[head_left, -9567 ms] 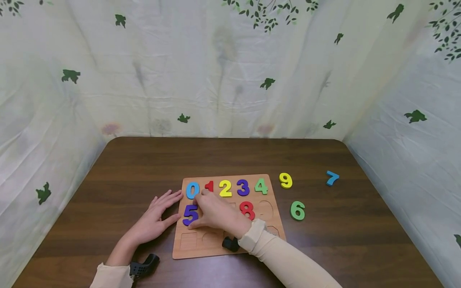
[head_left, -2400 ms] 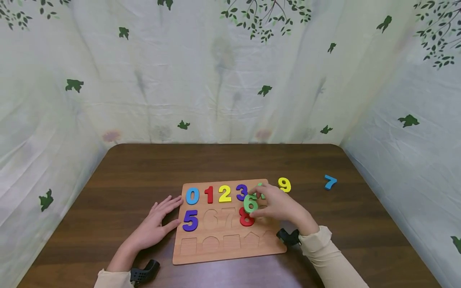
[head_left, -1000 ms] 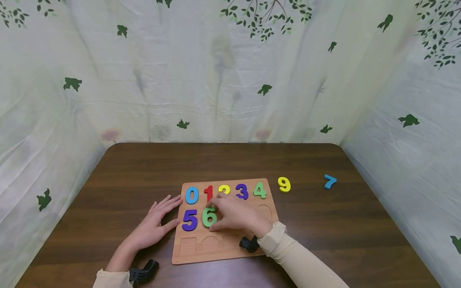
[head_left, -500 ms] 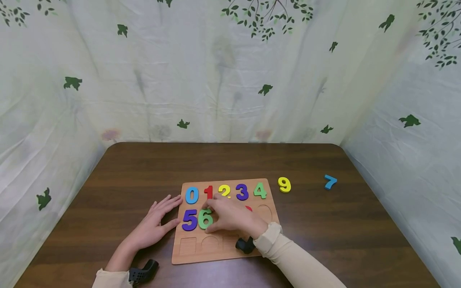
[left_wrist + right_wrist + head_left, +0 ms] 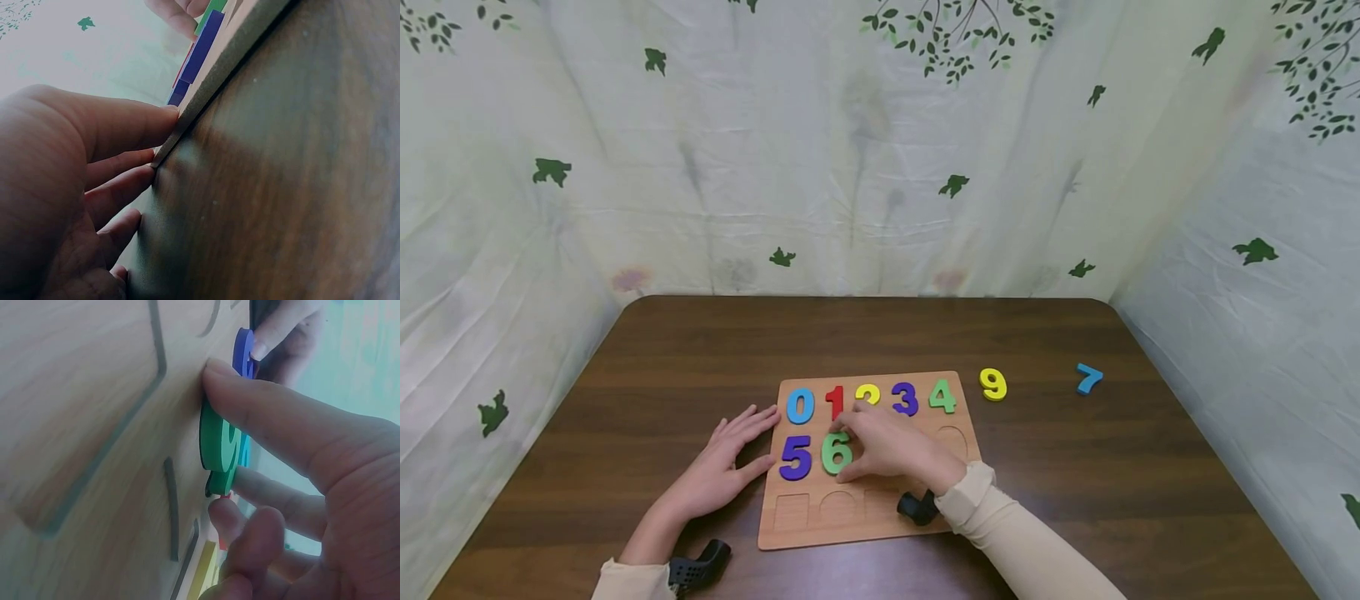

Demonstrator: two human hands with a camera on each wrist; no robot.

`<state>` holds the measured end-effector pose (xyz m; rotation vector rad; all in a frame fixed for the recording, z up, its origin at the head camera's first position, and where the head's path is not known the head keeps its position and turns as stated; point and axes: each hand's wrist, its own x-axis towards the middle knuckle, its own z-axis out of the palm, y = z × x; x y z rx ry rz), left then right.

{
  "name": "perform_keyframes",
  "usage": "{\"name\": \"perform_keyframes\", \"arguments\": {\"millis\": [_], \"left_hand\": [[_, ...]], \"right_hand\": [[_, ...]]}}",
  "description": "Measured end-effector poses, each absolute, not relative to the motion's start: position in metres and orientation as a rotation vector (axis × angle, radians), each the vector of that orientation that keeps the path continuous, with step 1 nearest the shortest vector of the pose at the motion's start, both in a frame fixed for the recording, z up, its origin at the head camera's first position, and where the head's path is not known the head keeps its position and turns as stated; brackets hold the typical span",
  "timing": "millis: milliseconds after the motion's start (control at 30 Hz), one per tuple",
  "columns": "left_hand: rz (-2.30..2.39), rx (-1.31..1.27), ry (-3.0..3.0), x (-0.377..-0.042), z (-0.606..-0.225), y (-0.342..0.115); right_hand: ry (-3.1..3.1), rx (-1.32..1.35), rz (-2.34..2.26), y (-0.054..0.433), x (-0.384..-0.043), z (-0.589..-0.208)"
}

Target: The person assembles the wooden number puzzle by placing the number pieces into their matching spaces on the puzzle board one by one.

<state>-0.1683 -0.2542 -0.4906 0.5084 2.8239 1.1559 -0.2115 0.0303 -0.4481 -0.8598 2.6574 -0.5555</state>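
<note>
My right hand (image 5: 891, 446) pinches a green number 6 (image 5: 827, 454) between thumb and fingers, over the second row of a wooden number puzzle board (image 5: 812, 533). In the right wrist view the green 6 (image 5: 214, 444) stands slightly proud of the board, the thumb on one side and fingertips at the other end. A purple 5 (image 5: 790, 469) sits just left of it. My left hand (image 5: 722, 467) lies at the board's left edge with fingers extended; in the left wrist view its thumb and fingertips touch that edge (image 5: 215, 81). The red 8 is hidden behind my right hand.
Numbers 0 (image 5: 792, 406), 1 (image 5: 835, 402), 2 (image 5: 868, 390), 3 (image 5: 911, 400) and 4 (image 5: 945, 400) fill the top row. Loose on the brown table (image 5: 1075, 467), right of the board, lie a yellow 9 (image 5: 997, 390) and a blue 7 (image 5: 1087, 383). Outlined recesses mark the bottom row.
The right hand released the purple 5, then carried the green 6 from the table's right across the board. It shifted the 6 left against the 5, then slightly right again. The left hand stayed put.
</note>
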Motion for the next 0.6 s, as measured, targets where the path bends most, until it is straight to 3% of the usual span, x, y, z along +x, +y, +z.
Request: {"name": "perform_keyframes", "arguments": {"millis": [600], "left_hand": [[1.155,0.507,2.834,-0.1667,-0.4904,-0.2529]], "right_hand": [[2.660,-0.869,-0.571,0.0328,-0.2115,-0.4515]]}}
